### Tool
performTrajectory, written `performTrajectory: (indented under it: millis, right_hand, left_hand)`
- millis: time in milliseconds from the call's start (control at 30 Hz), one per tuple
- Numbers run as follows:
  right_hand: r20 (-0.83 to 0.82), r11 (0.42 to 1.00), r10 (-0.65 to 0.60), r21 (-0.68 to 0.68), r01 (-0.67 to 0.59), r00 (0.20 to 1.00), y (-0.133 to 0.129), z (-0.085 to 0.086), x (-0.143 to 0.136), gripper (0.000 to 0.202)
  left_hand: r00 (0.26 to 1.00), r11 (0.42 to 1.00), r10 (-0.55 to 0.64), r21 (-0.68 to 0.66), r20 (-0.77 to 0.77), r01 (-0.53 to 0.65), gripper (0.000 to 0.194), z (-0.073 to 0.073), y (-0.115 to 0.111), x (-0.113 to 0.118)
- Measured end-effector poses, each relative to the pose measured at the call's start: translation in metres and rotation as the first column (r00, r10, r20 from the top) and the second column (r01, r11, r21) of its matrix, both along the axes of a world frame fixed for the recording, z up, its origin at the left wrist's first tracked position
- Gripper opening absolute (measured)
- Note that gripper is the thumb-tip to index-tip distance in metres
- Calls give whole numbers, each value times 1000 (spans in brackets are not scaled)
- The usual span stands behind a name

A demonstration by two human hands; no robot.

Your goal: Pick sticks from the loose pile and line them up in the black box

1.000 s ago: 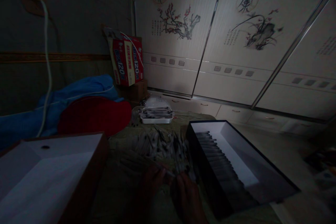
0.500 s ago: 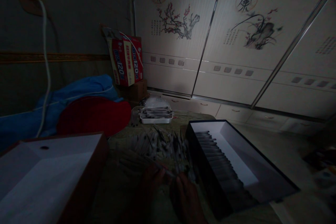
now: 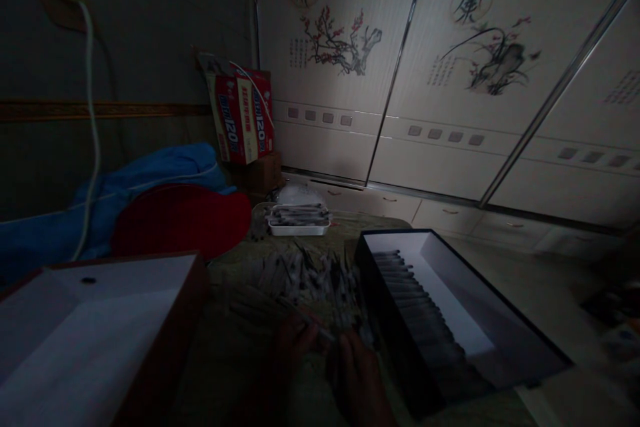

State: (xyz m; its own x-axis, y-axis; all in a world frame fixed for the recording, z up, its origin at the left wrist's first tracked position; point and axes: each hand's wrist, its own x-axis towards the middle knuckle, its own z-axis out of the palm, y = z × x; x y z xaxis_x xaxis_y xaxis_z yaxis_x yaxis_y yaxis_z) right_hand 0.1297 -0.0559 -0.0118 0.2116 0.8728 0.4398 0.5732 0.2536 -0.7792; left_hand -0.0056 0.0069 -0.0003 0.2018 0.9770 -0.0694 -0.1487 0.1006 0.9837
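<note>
In dim light, a slim pen [image 3: 325, 333] slants between my two hands low in the middle of the view. My left hand [image 3: 294, 341] has its fingers closed around the pen's left part. On its right end, the fingers of my right hand [image 3: 354, 363] are pinched together. Just beyond the hands lies a loose heap of pens or pen parts [image 3: 300, 273], some clear, some dark. To the right stands a black box [image 3: 480, 340] with a white lining, and a row of dark-ended pens [image 3: 410, 293] lies along its left side.
A white tray [image 3: 300, 230] full of pen pieces stands at the back of the table. On the left is a brown-rimmed box [image 3: 95, 320] with a white inside. Behind it lie a red round thing [image 3: 185, 220] and blue cloth [image 3: 175, 163]. A white cable [image 3: 93, 120] hangs on the left.
Both hands remain on the pen in nearly the same place, with only a slight shift. The whole view has moved very slightly; the boxes and heap look the same.
</note>
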Motion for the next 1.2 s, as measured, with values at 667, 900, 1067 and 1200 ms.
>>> performTrajectory:
  millis: [667, 900, 1067, 1200]
  right_hand:
    - [25, 1000, 9, 3, -9, 1000, 5, -1, 5, 33]
    - [-181, 953, -301, -80, 291, 936, 8, 0, 26, 41]
    - [-227, 949, -315, -110, 297, 922, 8, 5, 25, 37]
    - [-208, 946, -323, -88, 311, 923, 9, 4, 25, 40]
  left_hand:
    - [989, 995, 37, 95, -143, -23, 26, 3, -8, 5]
    - [816, 880, 111, 437, -568, 184, 17, 11, -13, 13]
    - [570, 762, 112, 438, -814, 477, 25, 7, -7, 24]
    - [503, 740, 167, 445, -848, 505, 24, -3, -2, 26]
